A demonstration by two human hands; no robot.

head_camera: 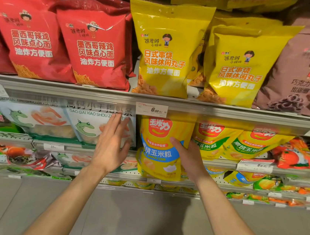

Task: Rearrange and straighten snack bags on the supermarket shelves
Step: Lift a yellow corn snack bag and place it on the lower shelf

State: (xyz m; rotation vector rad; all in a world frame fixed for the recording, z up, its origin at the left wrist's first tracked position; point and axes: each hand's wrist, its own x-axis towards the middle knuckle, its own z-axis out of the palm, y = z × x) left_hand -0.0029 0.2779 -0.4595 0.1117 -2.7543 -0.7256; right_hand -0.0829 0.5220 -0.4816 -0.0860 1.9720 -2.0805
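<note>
A yellow baked corn bag with a blue band (158, 148) stands out in front of the second shelf, lower than its neighbours. My right hand (188, 158) grips its right edge, thumb across the front. My left hand (111, 141) is held flat with straight fingers just left of that bag, in front of a white shrimp-stick bag (89, 127); whether it touches either bag is unclear. Yellow corn bags with green bands (213, 141) stand to the right on the same shelf.
The top shelf (95, 92) holds red bags (98, 49), yellow bags (165, 51) and a brown bag (301, 76). A price tag (151, 109) hangs on its edge. Lower shelves carry more snack bags. Grey floor (138, 221) lies below.
</note>
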